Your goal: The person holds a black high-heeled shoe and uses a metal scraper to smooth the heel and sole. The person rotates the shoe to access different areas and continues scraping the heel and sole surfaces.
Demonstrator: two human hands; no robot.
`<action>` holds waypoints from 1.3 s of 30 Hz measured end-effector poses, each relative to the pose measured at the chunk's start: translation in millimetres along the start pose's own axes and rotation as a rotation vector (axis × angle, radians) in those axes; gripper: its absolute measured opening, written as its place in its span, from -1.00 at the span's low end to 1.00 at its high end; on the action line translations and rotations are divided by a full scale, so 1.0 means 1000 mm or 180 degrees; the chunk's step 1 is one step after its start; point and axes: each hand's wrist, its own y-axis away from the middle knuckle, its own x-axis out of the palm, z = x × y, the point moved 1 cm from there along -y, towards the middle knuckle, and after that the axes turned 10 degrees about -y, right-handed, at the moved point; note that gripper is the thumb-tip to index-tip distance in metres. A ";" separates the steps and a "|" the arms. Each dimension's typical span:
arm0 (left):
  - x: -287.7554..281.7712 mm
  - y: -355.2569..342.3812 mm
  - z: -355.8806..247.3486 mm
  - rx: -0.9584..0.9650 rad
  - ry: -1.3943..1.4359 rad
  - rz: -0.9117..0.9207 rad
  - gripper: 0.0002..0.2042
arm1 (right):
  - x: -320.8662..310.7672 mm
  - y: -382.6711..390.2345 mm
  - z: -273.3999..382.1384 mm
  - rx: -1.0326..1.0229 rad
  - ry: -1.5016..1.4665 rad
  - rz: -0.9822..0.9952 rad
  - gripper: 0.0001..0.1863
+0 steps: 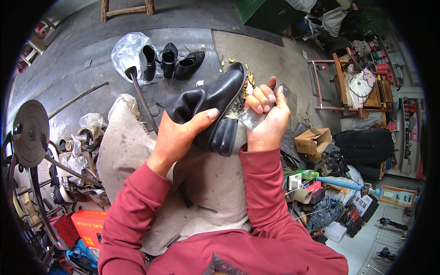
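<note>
A black leather boot point(215, 94) lies tilted over my lap, its toe pointing away from me and its sole edge facing right. My left hand point(172, 137) is closed around the boot near its ankle, thumb pressed on the leather. The thick black heel point(224, 137) is at the near end. Just right of the sole, my right hand point(269, 117) is closed around a flat grey blade-like piece point(251, 120); its lower corner comes close to the heel. Whether it touches cannot be told. A stained grey cloth point(211, 183) covers my lap, with small dark strips on it.
Several black shoes point(168, 59) and a clear plastic bag point(126, 50) lie ahead. A metal rod point(142, 98) leans beside my left hand. Yellowish scraps point(250, 80) litter the floor. A round wheel point(31, 133) stands left; a cardboard box point(313, 140) and clutter fill the right.
</note>
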 end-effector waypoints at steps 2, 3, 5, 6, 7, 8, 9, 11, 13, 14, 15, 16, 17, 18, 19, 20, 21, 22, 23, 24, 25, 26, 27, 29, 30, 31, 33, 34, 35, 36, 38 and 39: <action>0.000 0.001 -0.001 -0.0025 0.0043 -0.0002 -0.65 | 0.002 0.001 -0.004 0.0008 0.0121 0.0012 -0.69; 0.001 0.001 -0.001 -0.0039 0.0062 -0.0010 -0.65 | 0.002 0.001 -0.007 0.0022 0.0167 0.0006 -0.69; 0.001 0.002 -0.002 -0.0050 0.0083 -0.0039 -0.65 | 0.004 0.002 -0.011 0.0028 0.0280 -0.0013 -0.69; 0.001 0.001 -0.002 -0.0046 0.0089 -0.0058 -0.65 | 0.005 0.003 -0.013 0.0018 0.0303 -0.0011 -0.69; 0.001 0.001 -0.002 -0.0043 0.0096 -0.0076 -0.65 | 0.006 0.003 -0.014 0.0020 0.0320 0.0011 -0.69; 0.001 0.001 -0.001 -0.0033 0.0070 -0.0086 -0.65 | 0.006 0.004 -0.015 -0.0009 0.0340 -0.0048 -0.69; 0.001 0.001 -0.001 -0.0023 0.0046 -0.0094 -0.65 | 0.007 0.004 -0.016 -0.0021 0.0418 -0.0021 -0.69; 0.002 0.001 0.000 -0.0012 0.0076 -0.0106 -0.65 | 0.009 0.005 -0.018 -0.0104 0.0579 -0.0120 -0.69; 0.003 0.002 0.001 0.0011 0.0208 -0.0107 -0.67 | 0.010 0.005 -0.020 -0.0160 0.0640 -0.0126 -0.70; 0.004 0.002 0.001 0.0011 0.0207 -0.0130 -0.68 | 0.011 0.005 -0.021 -0.0188 0.0668 -0.0129 -0.70; 0.004 0.001 0.002 0.0038 0.0225 -0.0153 -0.69 | 0.011 0.005 -0.022 -0.0199 0.0688 -0.0133 -0.70; 0.004 0.001 0.002 0.0064 0.0242 -0.0175 -0.70 | 0.011 0.005 -0.023 -0.0234 0.0704 -0.0177 -0.70; 0.004 -0.001 0.002 0.0074 0.0204 -0.0194 -0.70 | 0.011 0.003 -0.024 -0.0247 0.0708 -0.0174 -0.69; 0.004 -0.002 0.002 0.0084 0.0164 -0.0213 -0.71 | 0.011 0.002 -0.025 -0.0257 0.0708 -0.0169 -0.69; 0.003 -0.003 0.002 0.0054 0.0115 -0.0246 -0.72 | 0.010 -0.001 -0.025 -0.0235 0.0665 -0.0153 -0.69; 0.003 -0.005 0.002 0.0108 0.0140 -0.0219 -0.72 | 0.010 -0.003 -0.026 -0.0255 0.0679 -0.0165 -0.69; 0.003 -0.007 0.002 0.0121 0.0156 -0.0207 -0.72 | 0.010 -0.005 -0.027 -0.0273 0.0689 -0.0169 -0.69; 0.003 -0.008 0.002 0.0144 0.0182 -0.0205 -0.72 | 0.009 -0.006 -0.027 -0.0283 0.0700 -0.0147 -0.69; 0.004 -0.008 0.002 0.0160 0.0187 -0.0257 -0.73 | 0.008 -0.007 -0.028 -0.0259 0.0694 -0.0139 -0.68; 0.004 -0.009 0.002 0.0141 0.0184 -0.0265 -0.73 | 0.008 -0.009 -0.028 -0.0275 0.0705 -0.0178 -0.68; 0.004 -0.009 0.002 0.0138 0.0179 -0.0265 -0.73 | 0.007 -0.010 -0.029 -0.0279 0.0709 -0.0178 -0.68; 0.004 -0.010 0.002 0.0156 0.0176 -0.0261 -0.73 | 0.007 -0.011 -0.029 -0.0285 0.0713 -0.0180 -0.68; 0.004 -0.011 0.002 0.0138 0.0174 -0.0261 -0.73 | 0.006 -0.012 -0.029 -0.0272 0.0698 -0.0173 -0.68; 0.005 -0.012 0.002 0.0151 0.0163 -0.0244 -0.73 | 0.005 -0.014 -0.029 -0.0262 0.0655 -0.0168 -0.68; 0.006 -0.013 0.003 0.0112 0.0196 -0.0244 -0.72 | 0.005 -0.014 -0.028 -0.0278 0.0683 -0.0172 -0.67; 0.006 -0.013 0.004 0.0088 0.0227 -0.0250 -0.72 | 0.005 -0.014 -0.028 -0.0295 0.0711 -0.0172 -0.67; 0.007 -0.014 0.005 0.0059 0.0245 -0.0263 -0.72 | 0.004 -0.015 -0.028 -0.0306 0.0710 -0.0129 -0.67; 0.007 -0.014 0.006 0.0054 0.0233 -0.0275 -0.71 | 0.004 -0.015 -0.028 -0.0333 0.0734 -0.0175 -0.67; 0.007 -0.015 0.006 0.0046 0.0199 -0.0292 -0.71 | 0.004 -0.016 -0.028 -0.0340 0.0744 -0.0173 -0.66; 0.007 -0.015 0.006 0.0065 0.0183 -0.0276 -0.71 | 0.005 -0.016 -0.028 -0.0345 0.0742 -0.0160 -0.66; 0.007 -0.016 0.005 0.0093 0.0109 -0.0245 -0.71 | 0.005 -0.018 -0.028 -0.0346 0.0729 -0.0191 -0.67; 0.007 -0.016 0.004 0.0090 0.0088 -0.0243 -0.71 | 0.005 -0.018 -0.028 -0.0347 0.0718 -0.0201 -0.67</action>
